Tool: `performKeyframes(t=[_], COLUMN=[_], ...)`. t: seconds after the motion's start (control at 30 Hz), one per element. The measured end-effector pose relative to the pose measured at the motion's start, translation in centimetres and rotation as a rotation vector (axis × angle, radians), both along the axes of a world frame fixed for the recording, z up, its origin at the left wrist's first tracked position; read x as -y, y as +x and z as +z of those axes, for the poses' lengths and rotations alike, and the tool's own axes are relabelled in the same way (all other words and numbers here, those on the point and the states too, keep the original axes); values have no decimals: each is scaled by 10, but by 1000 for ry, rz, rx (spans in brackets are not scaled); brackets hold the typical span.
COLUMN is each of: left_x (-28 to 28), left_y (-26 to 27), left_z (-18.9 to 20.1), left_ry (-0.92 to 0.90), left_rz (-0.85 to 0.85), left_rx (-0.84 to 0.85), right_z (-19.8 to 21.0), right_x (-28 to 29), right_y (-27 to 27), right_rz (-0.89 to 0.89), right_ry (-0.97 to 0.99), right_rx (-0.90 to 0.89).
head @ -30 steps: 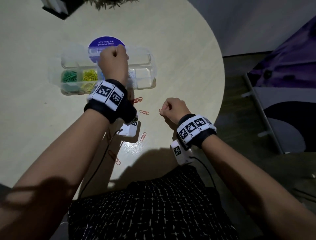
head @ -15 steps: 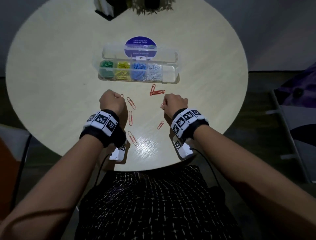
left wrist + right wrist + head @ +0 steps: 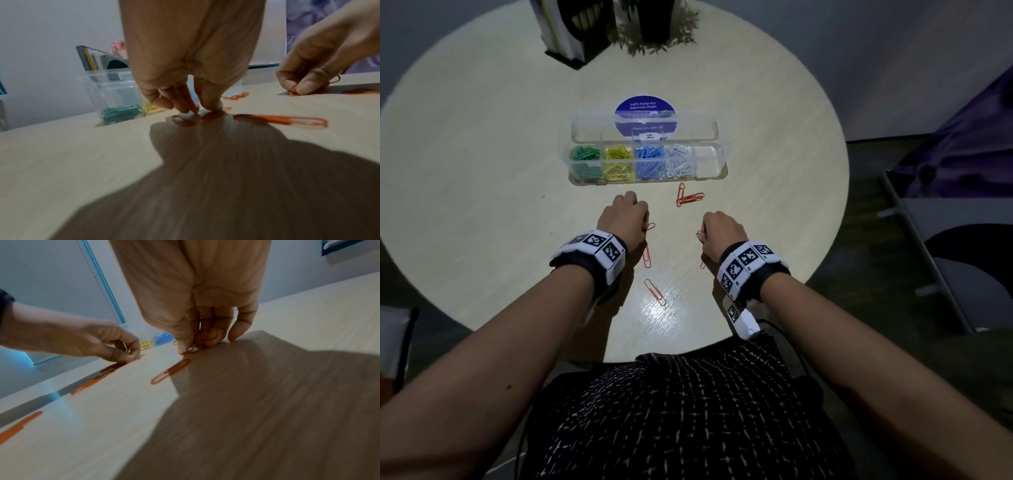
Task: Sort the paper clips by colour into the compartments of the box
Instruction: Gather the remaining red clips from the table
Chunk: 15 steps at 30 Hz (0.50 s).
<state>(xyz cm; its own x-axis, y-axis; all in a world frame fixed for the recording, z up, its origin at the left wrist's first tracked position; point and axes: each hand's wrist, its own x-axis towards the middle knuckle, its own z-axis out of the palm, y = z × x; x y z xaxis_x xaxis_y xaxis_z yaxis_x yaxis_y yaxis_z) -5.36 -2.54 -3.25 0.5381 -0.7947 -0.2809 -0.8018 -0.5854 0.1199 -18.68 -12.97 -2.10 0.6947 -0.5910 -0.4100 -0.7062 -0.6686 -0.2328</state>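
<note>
Orange paper clips (image 3: pixel 690 198) lie loose on the surface (image 3: pixel 482 171), at 6 o'clock from the box (image 3: pixel 649 161). Left hand (image 3: pixel 625 217) pinches one; right hand (image 3: pixel 722 229) pinches several. Lift each clear, then drop into the vacant 3 o'clock compartment (image 3: pixel 709 161).

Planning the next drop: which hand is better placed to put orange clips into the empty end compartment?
Right. The right hand already pinches orange clips, and the empty compartment lies at the right end, on its side. The left hand pinches a single clip against the table.
</note>
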Motion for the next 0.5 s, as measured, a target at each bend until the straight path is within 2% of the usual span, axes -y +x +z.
performKeyframes(t=[0.13,0.3,0.37,0.4,0.43,0.5], left_x=[-5,-12,-16,-17,-16,-16], left_y=[1,14,18,20,22,23], left_z=[-3,5,3,1,-1,-2], left_ry=[-26,-292,-419,-503,-601,-796], left_rz=[2,186,320,442,581,878], left_rx=[-58,-262,-345,-442,-609,-1063], right_z=[4,9,13,16,19,28], right_x=[-6,-11,-18,-23,-29,-44], right_y=[2,9,15,20,26,43], right_rz=[-60,-231,-271,-292,-309,-325], right_ry=[19,82,106,136,178,265], right_rx=[-19,49,107,163,237,400])
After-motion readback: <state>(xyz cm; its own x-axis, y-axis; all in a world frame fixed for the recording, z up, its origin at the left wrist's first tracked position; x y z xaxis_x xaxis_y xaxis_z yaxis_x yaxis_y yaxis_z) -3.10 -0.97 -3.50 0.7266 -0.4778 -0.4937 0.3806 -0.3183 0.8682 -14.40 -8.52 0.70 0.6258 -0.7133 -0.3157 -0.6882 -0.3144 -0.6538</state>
